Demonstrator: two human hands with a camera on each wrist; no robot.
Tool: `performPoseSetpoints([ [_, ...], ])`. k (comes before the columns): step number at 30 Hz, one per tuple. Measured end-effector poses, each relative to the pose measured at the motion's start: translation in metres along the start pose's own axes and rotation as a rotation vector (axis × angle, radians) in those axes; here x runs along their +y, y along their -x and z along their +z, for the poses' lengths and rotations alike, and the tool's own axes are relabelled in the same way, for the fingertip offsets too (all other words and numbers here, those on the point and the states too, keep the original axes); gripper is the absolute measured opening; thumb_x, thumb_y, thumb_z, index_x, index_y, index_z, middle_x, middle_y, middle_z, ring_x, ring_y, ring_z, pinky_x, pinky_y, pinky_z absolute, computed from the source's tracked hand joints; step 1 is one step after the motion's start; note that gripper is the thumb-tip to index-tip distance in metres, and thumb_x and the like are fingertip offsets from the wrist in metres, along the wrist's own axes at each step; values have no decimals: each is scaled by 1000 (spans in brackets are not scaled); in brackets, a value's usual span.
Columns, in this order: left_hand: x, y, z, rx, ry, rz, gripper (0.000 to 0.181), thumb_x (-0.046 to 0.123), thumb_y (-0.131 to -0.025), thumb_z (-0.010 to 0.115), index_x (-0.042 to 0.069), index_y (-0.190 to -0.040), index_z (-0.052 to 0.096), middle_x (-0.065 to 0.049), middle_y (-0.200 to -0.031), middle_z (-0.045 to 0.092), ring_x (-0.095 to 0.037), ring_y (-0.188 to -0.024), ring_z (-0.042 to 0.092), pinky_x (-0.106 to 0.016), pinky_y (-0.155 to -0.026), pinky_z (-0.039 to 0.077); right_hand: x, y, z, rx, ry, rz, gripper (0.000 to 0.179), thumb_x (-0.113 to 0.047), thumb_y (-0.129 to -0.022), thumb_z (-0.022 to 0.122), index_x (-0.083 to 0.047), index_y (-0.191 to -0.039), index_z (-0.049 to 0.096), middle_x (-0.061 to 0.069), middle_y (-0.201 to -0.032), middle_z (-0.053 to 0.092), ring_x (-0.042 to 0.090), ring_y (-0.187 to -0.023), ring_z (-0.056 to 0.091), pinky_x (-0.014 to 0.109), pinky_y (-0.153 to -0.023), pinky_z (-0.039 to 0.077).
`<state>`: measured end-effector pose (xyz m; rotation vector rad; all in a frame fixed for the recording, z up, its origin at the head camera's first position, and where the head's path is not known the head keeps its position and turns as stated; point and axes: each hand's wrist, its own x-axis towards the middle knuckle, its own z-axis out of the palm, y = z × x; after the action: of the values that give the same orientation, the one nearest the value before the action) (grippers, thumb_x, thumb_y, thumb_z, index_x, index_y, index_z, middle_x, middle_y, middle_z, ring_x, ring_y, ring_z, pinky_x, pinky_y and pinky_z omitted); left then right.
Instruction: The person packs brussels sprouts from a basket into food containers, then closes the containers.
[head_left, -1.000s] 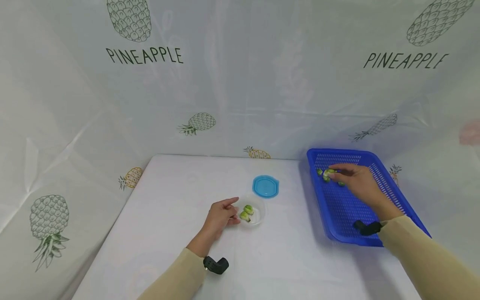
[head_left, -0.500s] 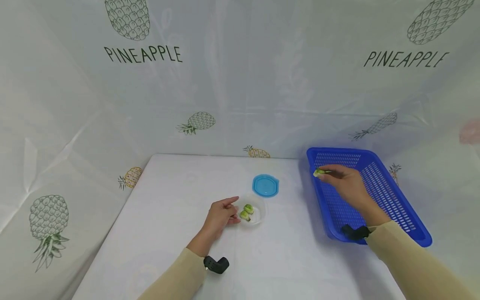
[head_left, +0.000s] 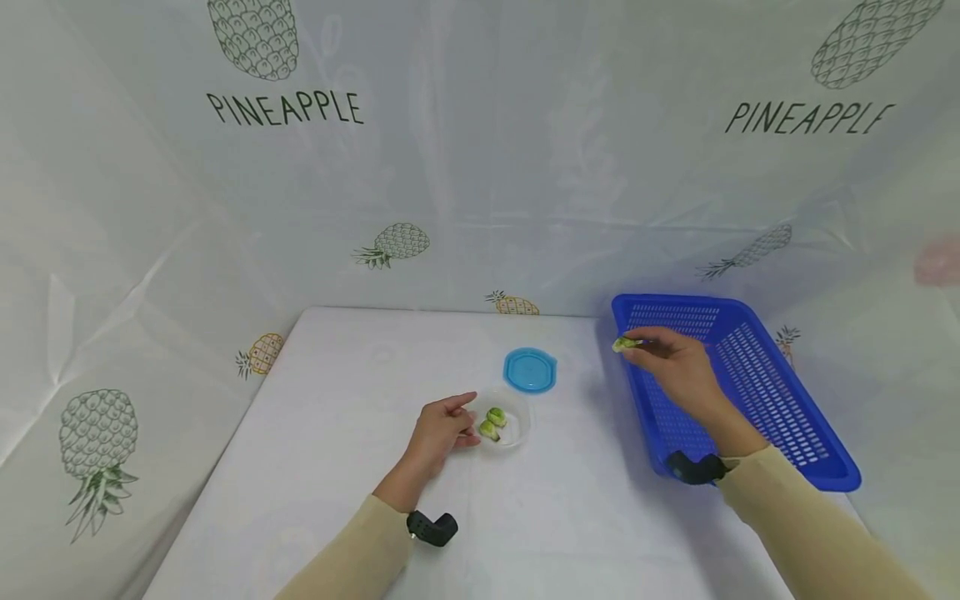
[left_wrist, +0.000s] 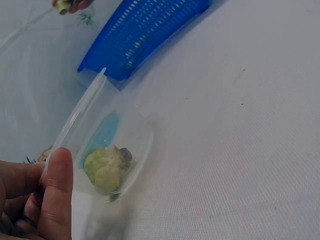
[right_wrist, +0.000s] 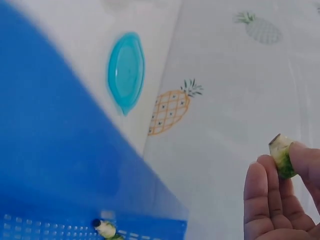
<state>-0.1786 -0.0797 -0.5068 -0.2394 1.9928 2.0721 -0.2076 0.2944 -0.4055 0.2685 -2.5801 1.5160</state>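
Between the thumb and fingers of my right hand (head_left: 678, 371) a green and white Brussels sprout (right_wrist: 283, 156) is pinched. That hand is raised over the left rim of the blue plastic basket (head_left: 651, 442). My left hand (head_left: 441, 432) grips the rim of a clear round plastic tub (head_left: 521, 427), the thumb showing against its side in the left wrist view. Two sprouts lie in the tub, one (head_left: 496, 416) touching the other (head_left: 489, 430). Another sprout (right_wrist: 107, 229) shows inside the basket in the right wrist view; my right hand hides that spot from the head view.
A blue lid (head_left: 530, 371) lies flat on the white-covered table (head_left: 360, 375), just behind the tub. Sheeting printed with pineapples (head_left: 401, 241) hangs behind and beside the table. The basket stands along the table's right side.
My right hand has lifted a sprout from among those in the basket and moved left with it to the basket's rim. The left hand and the tub have stayed in place.
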Motion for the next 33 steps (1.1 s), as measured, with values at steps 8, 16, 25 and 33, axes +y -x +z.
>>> performPoseSetpoints([
  [8,-2,1,0,3,1,-4,43,1,-102,64,4,-145,63,-4,-91,55,-13,-78,62,-27,-71,67,-1,3,16,-4,-49,9,35,-23,-101,74,-5,-131,72,2,-116,75,-3,-100,69,16,-84,60],
  [16,-1,1,2,3,0,-8,43,1,-102,64,5,-145,63,-4,-91,56,-13,-77,62,-27,-70,66,-2,5,42,8,-115,-38,30,-14,-100,74,-2,-128,72,8,-120,73,3,-101,71,15,-86,60],
  [25,2,0,2,6,-17,-13,44,3,-103,65,6,-147,62,-5,-92,57,-14,-77,62,-26,-71,66,-6,8,80,-1,-153,-16,28,-8,-98,76,1,-125,74,21,-120,73,-2,-96,69,15,-83,60],
  [33,4,0,1,1,-22,-10,44,3,-103,65,5,-147,62,-5,-93,57,-14,-79,62,-27,-72,67,-9,7,112,-47,-179,-51,23,-2,-96,76,0,-118,75,21,-109,76,7,-91,70,17,-75,59],
])
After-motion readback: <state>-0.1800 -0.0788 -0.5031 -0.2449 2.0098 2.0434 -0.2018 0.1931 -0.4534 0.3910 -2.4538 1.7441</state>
